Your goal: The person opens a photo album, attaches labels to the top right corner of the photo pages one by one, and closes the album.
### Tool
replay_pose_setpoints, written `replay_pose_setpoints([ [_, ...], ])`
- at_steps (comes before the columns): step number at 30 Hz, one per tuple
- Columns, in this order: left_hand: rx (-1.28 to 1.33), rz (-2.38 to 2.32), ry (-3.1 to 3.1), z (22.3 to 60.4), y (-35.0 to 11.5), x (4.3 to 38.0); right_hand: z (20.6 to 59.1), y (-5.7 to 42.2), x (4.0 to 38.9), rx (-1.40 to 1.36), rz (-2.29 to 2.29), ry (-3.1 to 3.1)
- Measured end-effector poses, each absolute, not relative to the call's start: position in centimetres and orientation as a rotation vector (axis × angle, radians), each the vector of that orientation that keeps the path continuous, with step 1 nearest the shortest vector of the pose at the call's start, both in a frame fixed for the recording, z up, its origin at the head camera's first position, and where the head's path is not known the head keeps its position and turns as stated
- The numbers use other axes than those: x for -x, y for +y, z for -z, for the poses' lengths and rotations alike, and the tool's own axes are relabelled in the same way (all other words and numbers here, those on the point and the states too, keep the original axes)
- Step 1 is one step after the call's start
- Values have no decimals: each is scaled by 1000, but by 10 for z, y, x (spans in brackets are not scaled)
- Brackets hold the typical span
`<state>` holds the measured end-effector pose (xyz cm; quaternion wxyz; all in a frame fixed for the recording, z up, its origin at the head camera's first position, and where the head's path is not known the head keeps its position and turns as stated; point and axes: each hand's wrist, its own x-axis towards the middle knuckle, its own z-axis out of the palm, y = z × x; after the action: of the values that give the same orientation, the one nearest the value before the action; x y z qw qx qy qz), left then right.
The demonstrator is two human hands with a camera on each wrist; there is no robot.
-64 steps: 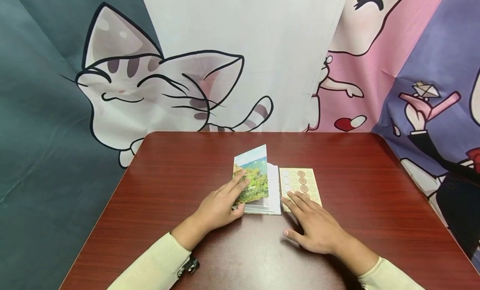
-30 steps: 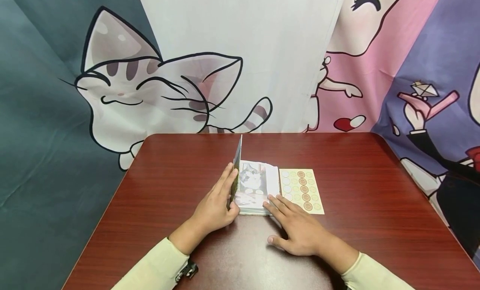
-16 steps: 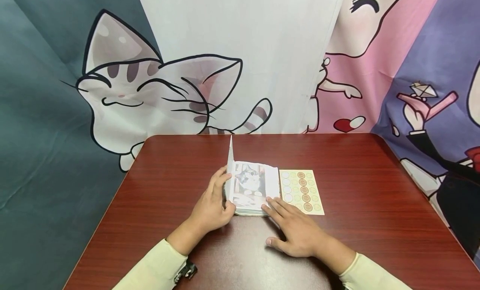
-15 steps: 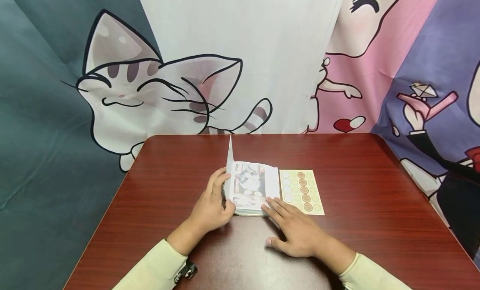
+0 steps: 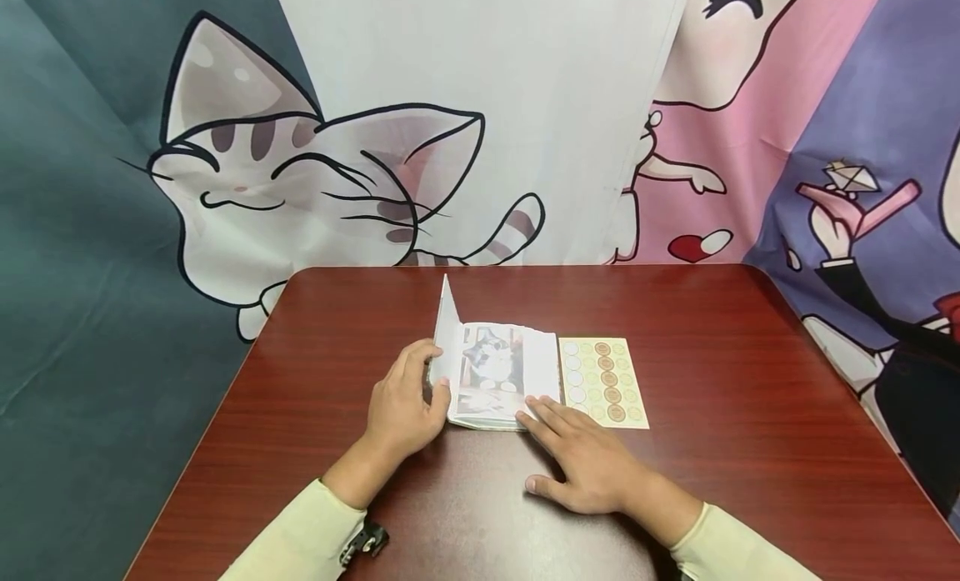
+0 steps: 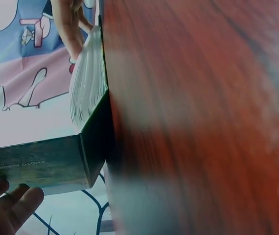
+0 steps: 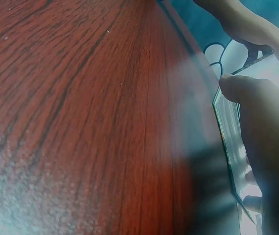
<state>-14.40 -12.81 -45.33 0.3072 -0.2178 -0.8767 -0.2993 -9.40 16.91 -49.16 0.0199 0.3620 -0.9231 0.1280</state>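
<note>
- The head view is bright and mostly sharp, with even light.
- On the near surface (image 5: 465, 514) there is a pale glare, perhaps coming from above.
- A soft shadow lies under the right hand (image 5: 585, 463).
- The left wrist view is dimmer and blurred; the album cover (image 6: 36, 169) looks dark.
- In the right wrist view, glare whitens the lower left corner, and the album page (image 7: 267, 71) is nearly washed out.
</note>
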Motion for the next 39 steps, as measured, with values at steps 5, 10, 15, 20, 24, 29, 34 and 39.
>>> replay_pose_setpoints([
  [5,486,800,-2266,453,-137,148,492,169,95,-1125,-389,-2867],
  [10,402,799,-2252,453,-149,150,492,169,95,-1126,-388,-2871],
  [15,312,740,-2317,455,-161,149,492,169,95,-1118,-391,-2883],
  [20,175,667,-2456,456,-172,145,492,169,96,-1121,-380,-2891],
  [24,77,631,-2598,457,-178,143,492,169,96,-1128,-376,-2881],
  [29,13,602,-2731,457,-182,143,493,169,95,-1129,-373,-2861],
  [34,13,548,-2846,456,-185,144,492,169,95,-1127,-365,-2876],
  [39,3,476,-2996,455,-188,145,491,169,95,-1128,-364,-2891],
])
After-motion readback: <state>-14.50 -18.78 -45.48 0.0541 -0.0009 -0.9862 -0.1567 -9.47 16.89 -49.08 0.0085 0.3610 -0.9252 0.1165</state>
